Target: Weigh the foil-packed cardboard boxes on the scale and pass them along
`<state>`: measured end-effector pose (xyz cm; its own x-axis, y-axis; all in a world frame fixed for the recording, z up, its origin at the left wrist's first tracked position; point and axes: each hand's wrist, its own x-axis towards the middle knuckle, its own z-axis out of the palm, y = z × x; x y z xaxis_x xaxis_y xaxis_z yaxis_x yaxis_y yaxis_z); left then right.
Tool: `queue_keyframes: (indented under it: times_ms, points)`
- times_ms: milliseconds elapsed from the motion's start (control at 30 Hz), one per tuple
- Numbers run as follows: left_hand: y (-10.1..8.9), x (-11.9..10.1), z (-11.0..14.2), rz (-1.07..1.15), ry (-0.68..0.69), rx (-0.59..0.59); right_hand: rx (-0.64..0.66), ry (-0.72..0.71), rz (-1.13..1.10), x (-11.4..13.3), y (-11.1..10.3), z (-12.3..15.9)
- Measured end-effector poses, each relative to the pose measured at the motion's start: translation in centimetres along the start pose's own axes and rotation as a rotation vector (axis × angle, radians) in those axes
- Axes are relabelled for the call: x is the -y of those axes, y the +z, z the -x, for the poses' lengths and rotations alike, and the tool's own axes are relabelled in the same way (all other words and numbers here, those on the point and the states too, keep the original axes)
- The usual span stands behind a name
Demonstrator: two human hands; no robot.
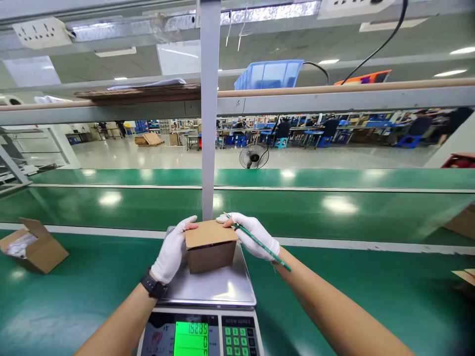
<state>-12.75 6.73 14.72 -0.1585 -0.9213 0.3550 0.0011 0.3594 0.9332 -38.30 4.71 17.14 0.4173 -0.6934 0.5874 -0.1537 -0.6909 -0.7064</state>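
Note:
A small brown cardboard box (211,249) sits on the metal pan (230,291) of a digital scale, its lid flap lying over the top. My left hand (173,249), in a white glove with bare fingertips, grips the box at its left upper edge. On the opposite side my right hand (252,232), gloved the same way, touches the lid's right corner with its fingertips. A green pencil (261,244) is held in that right hand, slanting back over the wrist. Below the pan, the scale's display (191,338) glows green with digits, beside a keypad (239,338).
An open cardboard box (40,249) with clear plastic inside stands at left on the green bench (92,296). A grey post (210,123) rises just behind the scale. Cardboard pieces (465,274) lie at the right edge. Overhead, a shelf carries a blue bin (269,74).

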Motion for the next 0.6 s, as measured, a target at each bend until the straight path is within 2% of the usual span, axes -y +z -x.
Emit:
queue_keyframes:
  times_ms: [67,133,167,233,333,400,533,600]
  points:
    - [-1.5,-1.0,-0.2,-0.083,-0.037,0.158,0.074,0.078,-0.072,1.1,-1.0,0.0]
    - [-2.5,-3.1,-0.7,-0.277,-0.070,0.328,0.159,0.140,-0.034,2.4,-1.8,-0.3]
    - [-2.5,-4.2,-1.0,-0.428,-0.052,0.402,0.210,0.146,0.042,2.9,-2.0,-0.5]
    - [-1.8,-6.3,-1.3,-0.772,0.069,0.525,0.305,0.107,0.232,3.6,-2.0,-0.8]
    - [0.0,-7.5,-0.8,-1.175,0.289,0.520,0.303,0.010,0.379,3.5,-1.7,-1.0]
    - [0.7,-7.3,-0.2,-1.293,0.354,0.460,0.261,0.002,0.356,3.0,-1.4,-1.0]
    - [1.0,-6.4,0.3,-1.249,0.348,0.405,0.227,0.104,0.154,2.5,-1.2,-0.7]
    - [0.9,-6.3,0.4,-1.225,0.354,0.381,0.228,0.144,0.124,2.5,-1.3,-0.4]
